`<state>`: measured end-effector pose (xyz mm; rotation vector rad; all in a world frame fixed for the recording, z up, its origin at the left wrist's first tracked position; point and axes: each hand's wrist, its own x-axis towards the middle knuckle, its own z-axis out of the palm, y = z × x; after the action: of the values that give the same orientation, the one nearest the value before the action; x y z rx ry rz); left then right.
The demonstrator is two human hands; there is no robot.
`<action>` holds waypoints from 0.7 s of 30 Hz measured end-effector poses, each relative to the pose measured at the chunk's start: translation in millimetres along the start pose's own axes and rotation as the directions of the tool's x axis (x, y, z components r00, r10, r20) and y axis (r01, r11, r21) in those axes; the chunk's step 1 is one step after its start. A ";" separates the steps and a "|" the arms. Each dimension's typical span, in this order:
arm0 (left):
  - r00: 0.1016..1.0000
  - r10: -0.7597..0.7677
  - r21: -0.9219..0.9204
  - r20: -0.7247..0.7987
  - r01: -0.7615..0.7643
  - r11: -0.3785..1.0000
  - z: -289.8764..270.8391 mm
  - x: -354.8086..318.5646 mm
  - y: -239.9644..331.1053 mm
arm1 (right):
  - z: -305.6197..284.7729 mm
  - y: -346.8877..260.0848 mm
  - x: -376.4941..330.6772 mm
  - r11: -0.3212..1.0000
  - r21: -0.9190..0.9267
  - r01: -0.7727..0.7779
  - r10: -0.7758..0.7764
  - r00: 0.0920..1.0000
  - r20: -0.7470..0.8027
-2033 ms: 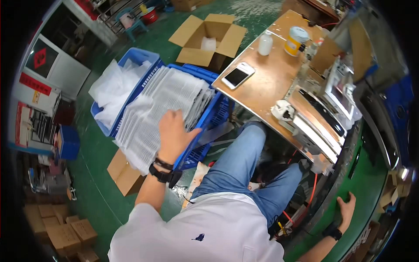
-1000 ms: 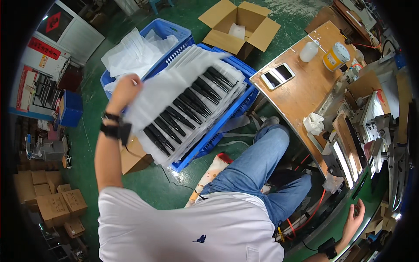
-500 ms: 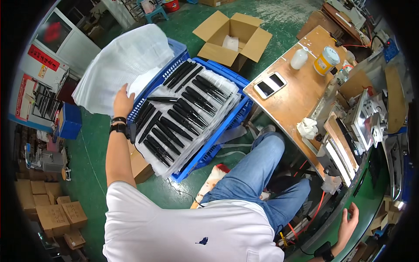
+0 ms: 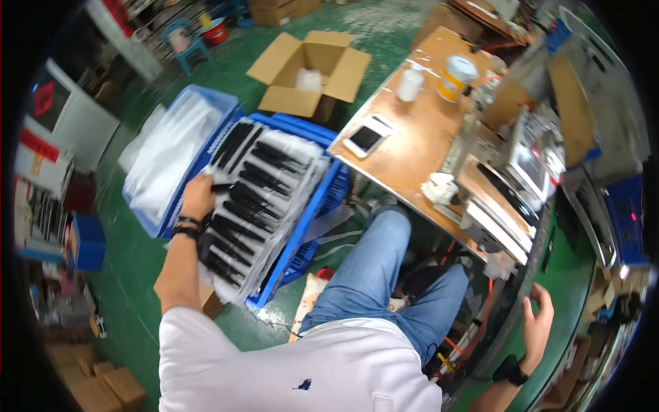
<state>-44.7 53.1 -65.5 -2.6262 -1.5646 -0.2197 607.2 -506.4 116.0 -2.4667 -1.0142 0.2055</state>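
Head view, from the left: thin, crumpled, translucent white sheets (image 4: 165, 161) fill a blue plastic basket (image 4: 221, 103). Just right of it, the left hand (image 4: 198, 198) has its fingers partly curled at the left end of 1 black piece (image 4: 224, 187); blur hides whether it is gripped. That piece points rightward from the fingers, while the other black pieces (image 4: 250, 206), slim and smooth-looking, slant down to the right in rows on white padding (image 4: 307, 147) over a blue crate (image 4: 296, 237). Farther right is a wooden table (image 4: 391, 151); beyond, over a green surface (image 4: 570, 302), the right hand (image 4: 539, 319) is loosely cupped, seemingly empty, well apart from the pieces.
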 end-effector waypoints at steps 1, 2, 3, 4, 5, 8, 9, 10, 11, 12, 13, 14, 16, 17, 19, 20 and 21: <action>0.999 0.048 -0.001 -0.013 -0.048 0.999 -7.8 -2.9 0.5 | 1.5 -9.3 5.8 0.999 0.030 0.011 -0.011 1.000 -0.001; 0.995 0.095 -0.002 -0.026 -0.095 0.995 -15.9 -8.0 -0.6 | 3.5 -13.1 12.2 0.998 0.032 0.059 -0.058 0.998 -0.014; 0.985 0.149 -0.084 -0.083 -0.155 0.984 -7.9 10.0 8.5 | -3.1 -12.0 5.8 0.998 0.014 0.067 -0.066 0.996 -0.060; 0.987 0.134 -0.126 -0.089 -0.145 0.981 -11.9 14.3 17.2 | -4.8 -16.2 10.8 0.996 0.004 0.086 -0.085 0.995 -0.052; 0.998 0.061 -0.232 -0.024 -0.065 0.970 -18.4 9.5 15.5 | -3.7 -21.8 21.6 0.993 0.000 0.117 -0.117 0.993 -0.035; 0.996 -0.013 -0.275 0.085 0.036 0.961 -32.8 -7.8 -10.4 | 4.5 -36.8 54.5 0.972 0.109 0.209 -0.206 0.978 -0.037; 0.985 -0.019 -0.271 0.170 0.065 0.960 -36.6 -6.2 -13.8 | 4.7 -38.5 63.8 0.962 0.153 0.226 -0.222 0.974 -0.043; 0.986 0.014 -0.284 0.163 0.033 0.958 -41.4 -9.1 -11.2 | 4.5 -44.4 73.3 0.951 0.215 0.222 -0.217 0.975 -0.048; 0.997 0.012 -0.295 0.075 0.010 0.955 -45.9 -9.1 -8.6 | 4.9 -49.4 81.6 0.933 0.282 0.224 -0.217 0.975 -0.056; 1.000 0.000 -0.301 -0.014 -0.004 0.953 -52.7 -4.0 -4.8 | 4.9 -55.0 89.0 0.935 0.281 0.217 -0.204 0.976 -0.074; 1.000 0.019 -0.303 -0.023 -0.025 0.953 -61.6 5.9 7.0 | 6.3 -60.4 95.2 0.925 0.315 0.213 -0.203 0.977 -0.066; 1.000 -0.010 -0.350 -0.026 0.000 0.937 -70.0 13.0 21.6 | 6.9 -64.9 101.2 0.913 0.349 0.211 -0.204 0.977 -0.057; 0.996 -0.084 -0.435 -0.022 0.067 0.898 -89.0 17.2 55.6 | 6.4 -79.7 114.5 0.938 0.277 0.207 -0.206 0.978 -0.032; 0.996 -0.080 -0.432 -0.029 0.059 0.900 -92.1 22.7 71.6 | 3.9 -86.6 118.8 0.958 0.200 0.207 -0.212 0.977 0.003; 0.978 0.111 -0.520 -0.177 -0.188 0.833 -97.7 40.6 114.0 | 0.7 -86.6 127.3 0.969 0.126 0.214 -0.220 0.975 0.032; 0.978 0.163 -0.614 -0.134 -0.211 0.761 -106.6 52.2 152.8 | 4.5 -79.5 132.6 0.953 0.088 0.288 -0.290 0.957 0.000; 0.972 0.215 -0.698 -0.094 -0.218 0.682 -119.9 59.9 196.6 | 10.4 -73.2 137.1 0.930 0.052 0.363 -0.362 0.932 -0.025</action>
<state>146.2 -5.3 63.9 -3.3260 -1.3135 -0.9950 656.4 -361.7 146.2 -2.1773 -1.4130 0.0921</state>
